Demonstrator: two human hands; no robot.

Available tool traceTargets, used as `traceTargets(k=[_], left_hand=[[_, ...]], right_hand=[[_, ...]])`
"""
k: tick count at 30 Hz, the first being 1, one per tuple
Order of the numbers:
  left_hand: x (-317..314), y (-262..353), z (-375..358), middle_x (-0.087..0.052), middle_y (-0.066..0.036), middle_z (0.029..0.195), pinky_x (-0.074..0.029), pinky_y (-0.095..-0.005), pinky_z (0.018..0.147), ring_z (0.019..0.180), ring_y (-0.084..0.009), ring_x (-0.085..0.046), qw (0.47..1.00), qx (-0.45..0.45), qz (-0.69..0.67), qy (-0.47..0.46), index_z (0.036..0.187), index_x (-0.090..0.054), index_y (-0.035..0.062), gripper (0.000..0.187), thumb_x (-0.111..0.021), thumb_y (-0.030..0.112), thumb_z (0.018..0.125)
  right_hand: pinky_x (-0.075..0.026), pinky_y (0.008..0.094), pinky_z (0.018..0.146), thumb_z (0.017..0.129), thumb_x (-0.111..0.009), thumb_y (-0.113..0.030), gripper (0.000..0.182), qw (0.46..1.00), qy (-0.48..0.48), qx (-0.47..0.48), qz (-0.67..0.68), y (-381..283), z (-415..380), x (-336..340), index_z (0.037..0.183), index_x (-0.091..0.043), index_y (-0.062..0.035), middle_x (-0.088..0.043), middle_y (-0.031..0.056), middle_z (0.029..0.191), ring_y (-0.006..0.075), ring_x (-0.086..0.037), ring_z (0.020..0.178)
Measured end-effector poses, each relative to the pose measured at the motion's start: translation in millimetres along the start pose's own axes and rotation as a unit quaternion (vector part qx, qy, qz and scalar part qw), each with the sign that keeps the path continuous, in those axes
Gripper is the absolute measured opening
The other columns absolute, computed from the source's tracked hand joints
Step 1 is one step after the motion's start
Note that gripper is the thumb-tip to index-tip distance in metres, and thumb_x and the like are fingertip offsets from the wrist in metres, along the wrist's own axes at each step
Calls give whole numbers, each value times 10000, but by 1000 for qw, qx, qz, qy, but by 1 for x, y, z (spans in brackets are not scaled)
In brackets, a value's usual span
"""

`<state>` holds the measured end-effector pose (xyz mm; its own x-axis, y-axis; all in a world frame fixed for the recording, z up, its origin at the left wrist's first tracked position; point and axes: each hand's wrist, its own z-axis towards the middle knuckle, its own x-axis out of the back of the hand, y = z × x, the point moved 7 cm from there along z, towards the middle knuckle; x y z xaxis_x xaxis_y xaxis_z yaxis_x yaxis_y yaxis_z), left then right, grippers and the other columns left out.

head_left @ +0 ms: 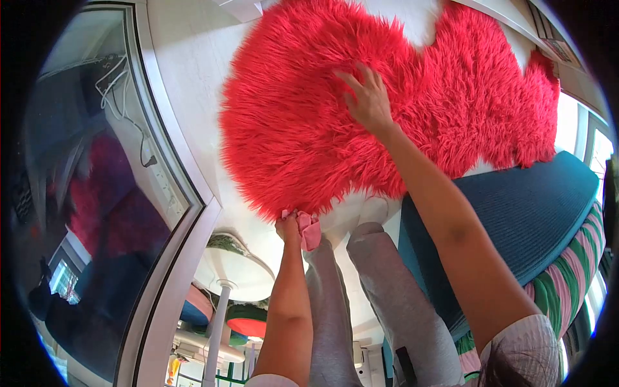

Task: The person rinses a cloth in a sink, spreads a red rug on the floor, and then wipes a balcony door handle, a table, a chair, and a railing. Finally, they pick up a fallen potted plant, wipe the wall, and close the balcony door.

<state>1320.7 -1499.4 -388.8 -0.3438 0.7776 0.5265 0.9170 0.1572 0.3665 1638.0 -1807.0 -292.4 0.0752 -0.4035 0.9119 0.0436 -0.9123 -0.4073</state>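
Note:
A shaggy bright red rug (303, 129) spreads over the pale floor ahead of me. My right hand (369, 103) reaches across it with fingers apart, touching or just above the long pile; the exact contact is hard to make out. Closer to my legs, my left hand (288, 226) is closed around a crumpled pink cloth (310, 232) at the near edge of the rug. Part of the cloth hangs out on the right side of that hand.
A dark blue cushioned seat (509, 219) with a green and pink striped side (567, 277) stands to the right. At left is a framed glass panel (97, 193) with cables behind it. A round white table (235, 274) is near my left arm.

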Motion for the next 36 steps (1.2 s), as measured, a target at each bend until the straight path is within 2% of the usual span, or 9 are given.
traceTargets(k=[6,14,17,20,26,28,30,31,36], left_hand=[[10,-9,-6,-662,-139,845,-473,-369,695,754,-251,-612,981,25,188,30,869,-639,-62,348,-776,177,656],[4,-3,-12,-661,-214,883,-488,-409,744,836,-326,-641,964,10,264,31,875,-642,-47,417,-749,290,655],[6,-15,10,-656,-224,909,-486,-421,750,862,-345,-636,957,-20,284,58,910,-641,-49,428,-739,269,640],[0,-23,24,-646,-237,939,-480,-435,749,871,-372,-625,961,-10,276,-4,911,-623,-71,451,-732,258,621],[-4,-25,22,-638,-191,857,-483,-384,683,767,-298,-619,990,37,130,-36,835,-588,-84,357,-703,157,598],[-7,-22,20,-613,-144,827,-481,-344,652,736,-230,-597,998,-9,23,-66,852,-569,-82,349,-687,110,587],[-12,-44,31,-606,-135,867,-480,-322,636,706,-211,-585,991,66,-47,-110,926,-541,-88,426,-727,108,598],[-6,-28,20,-606,-117,835,-478,-319,620,691,-200,-581,996,53,35,-70,897,-558,-73,394,-749,101,600],[28,-7,-14,-578,-45,648,-467,-327,573,648,-167,-551,990,64,-16,-124,662,-584,31,269,-813,150,583]], right_hand=[[-110,761,968,617,-616,-725,1000,944,-286,-117,-120,-18,42,-60,1400,-37,-498,242,18,1488,555,45,1310],[-317,536,988,843,-543,-420,647,993,-114,-20,-14,-9,160,-23,1409,-293,-233,-485,114,1276,360,-287,1298],[-383,484,954,824,-560,-261,575,993,18,-66,94,9,199,-55,1361,-361,-207,-453,158,1301,382,-361,1228],[-422,437,917,759,-608,-187,567,914,-84,-12,-396,26,226,-111,1278,-444,-28,-404,231,1300,336,-423,1183],[-505,426,745,766,-575,-163,317,990,138,-21,-26,-10,212,-73,1065,-545,-63,-496,214,1125,330,-578,907],[-495,451,741,752,-551,-87,381,907,66,-124,398,-7,205,-92,1131,-511,-89,-471,207,1114,362,-555,891],[-421,410,904,788,-629,-119,690,966,39,-99,236,-42,178,-76,1394,-305,-176,-176,123,1475,307,-476,1052],[-307,505,983,842,-520,-198,539,982,142,20,122,-77,154,-39,1352,-354,-152,-464,106,1287,323,-318,1274],[-342,522,985,836,-529,-262,465,996,-20,73,53,-104,14,-32,1287,-465,-170,-441,139,1327,346,-341,1261]])
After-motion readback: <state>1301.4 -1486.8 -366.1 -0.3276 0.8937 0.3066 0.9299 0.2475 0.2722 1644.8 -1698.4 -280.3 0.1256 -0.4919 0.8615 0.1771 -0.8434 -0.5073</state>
